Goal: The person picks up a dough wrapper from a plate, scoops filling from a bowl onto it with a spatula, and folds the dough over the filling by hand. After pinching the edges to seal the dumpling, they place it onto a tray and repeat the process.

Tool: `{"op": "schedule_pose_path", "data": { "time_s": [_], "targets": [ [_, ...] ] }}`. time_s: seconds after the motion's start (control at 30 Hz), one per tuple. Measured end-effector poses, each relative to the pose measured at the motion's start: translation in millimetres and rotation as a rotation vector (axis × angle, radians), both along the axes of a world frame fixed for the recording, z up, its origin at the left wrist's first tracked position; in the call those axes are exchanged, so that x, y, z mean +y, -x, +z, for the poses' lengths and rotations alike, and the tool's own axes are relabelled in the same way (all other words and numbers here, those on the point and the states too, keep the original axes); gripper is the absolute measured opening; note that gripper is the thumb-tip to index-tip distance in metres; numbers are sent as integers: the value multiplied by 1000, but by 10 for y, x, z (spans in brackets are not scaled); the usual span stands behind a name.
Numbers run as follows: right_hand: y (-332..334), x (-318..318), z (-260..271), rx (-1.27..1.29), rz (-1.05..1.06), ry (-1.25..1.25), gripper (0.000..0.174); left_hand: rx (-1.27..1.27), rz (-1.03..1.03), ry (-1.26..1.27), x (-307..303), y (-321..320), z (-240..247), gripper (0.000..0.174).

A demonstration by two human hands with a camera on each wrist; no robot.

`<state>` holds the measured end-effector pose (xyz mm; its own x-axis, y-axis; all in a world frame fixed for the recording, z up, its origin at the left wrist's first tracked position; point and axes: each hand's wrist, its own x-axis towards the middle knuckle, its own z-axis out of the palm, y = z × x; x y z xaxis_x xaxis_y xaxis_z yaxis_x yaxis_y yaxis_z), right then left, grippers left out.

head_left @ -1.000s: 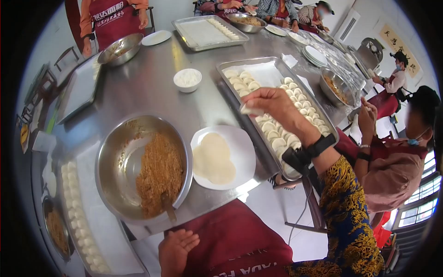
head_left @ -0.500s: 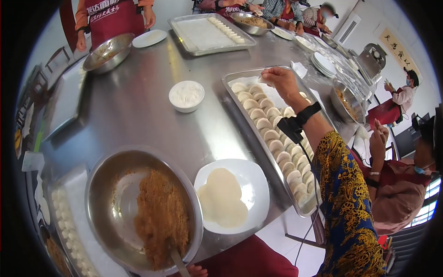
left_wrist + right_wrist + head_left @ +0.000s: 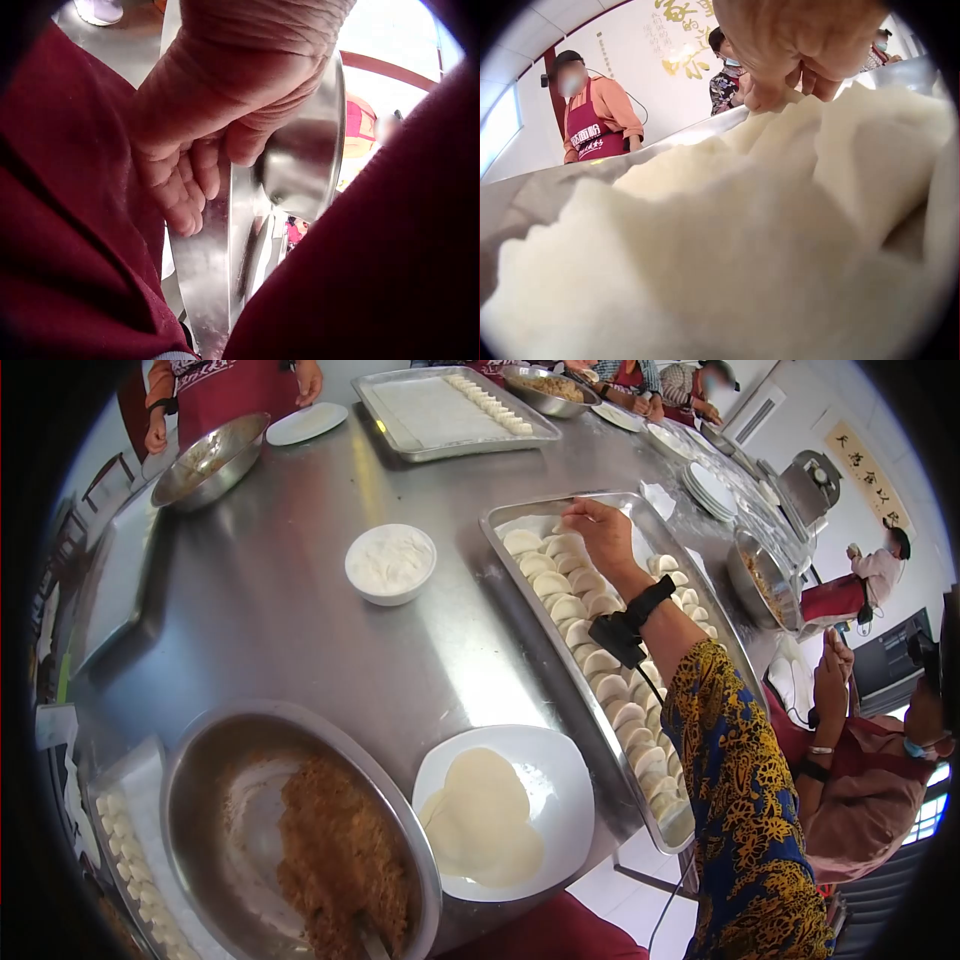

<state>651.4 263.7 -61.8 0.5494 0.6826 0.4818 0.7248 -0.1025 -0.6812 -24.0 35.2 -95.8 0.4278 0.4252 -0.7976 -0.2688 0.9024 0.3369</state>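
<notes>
Right hand (image 3: 604, 544) pinched a dumpling (image 3: 791, 100) over finished rows (image 3: 600, 663), unfilled wrappers (image 3: 483, 815) behind it; left hand (image 3: 225, 94) hung relaxed, empty.

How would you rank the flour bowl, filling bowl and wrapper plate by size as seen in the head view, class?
Largest: filling bowl
Middle: wrapper plate
Smallest: flour bowl
Apparent size only.

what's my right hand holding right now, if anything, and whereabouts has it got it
Your right hand is holding a dumpling by its upper edge, pinched between thumb and fingers.
</notes>
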Motion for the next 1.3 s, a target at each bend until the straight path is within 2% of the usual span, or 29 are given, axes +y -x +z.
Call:
{"op": "schedule_pose_path", "data": {
  "time_s": [0.13, 0.3, 0.37, 0.43, 0.5, 0.57, 0.6, 0.63, 0.67, 0.77, 0.9, 0.97, 1.07, 1.13, 1.17, 1.23, 1.3],
  "targets": [
    [38, -28, 39, -97, -33, -44, 15, -25, 7, -32, 23, -25, 69, 55],
    [-38, -275, 193, -23, -101, 12, 18, -51, -16, -107, 11, -20, 56, 54],
    [-58, -424, 361, 40, -94, 210, 19, -31, -32, -155, 47, -60, 106, 50],
    [-91, -595, 461, 11, -87, 261, 18, -47, -64, -189, 59, -83, 115, 47],
    [-157, -722, 519, 44, 25, 404, 18, -59, -92, -228, 73, -92, 107, 44],
    [-157, -838, 554, 1, 68, 430, 17, -76, -44, -208, 78, -91, 92, 39],
    [-167, -879, 549, 15, 123, 457, 16, -77, -46, -210, 119, -201, 236, 39],
    [-175, -912, 543, 28, 179, 481, 15, 59, -104, -214, 196, -402, 486, 36],
    [-166, -932, 533, 27, 176, 478, 15, 196, -162, -217, 235, -511, 625, 34],
    [-154, -949, 443, -6, 250, 471, 14, 106, -113, -178, 221, -410, 470, 33],
    [-163, -959, 338, 46, 306, 484, 13, 137, -147, -187, 207, -396, 410, 31],
    [-139, -966, 318, 50, 323, 475, 13, 122, -86, -105, 221, -384, 380, 32],
    [-92, -986, 280, 80, 343, 449, 16, 61, -90, -169, 191, -349, 331, 33],
    [2, -1001, 304, 24, 225, 388, 18, 93, -132, -234, 172, -378, 351, 34],
    [34, -1007, 352, 24, 231, 383, 18, 125, -178, -296, 174, -397, 370, 35],
    [112, -1066, 500, -141, 97, 387, 20, 118, -192, -326, 183, -408, 399, 35],
    [170, -1121, 565, -157, 133, 309, 20, 110, -205, -359, 175, -421, 393, 35]
  ]
}}
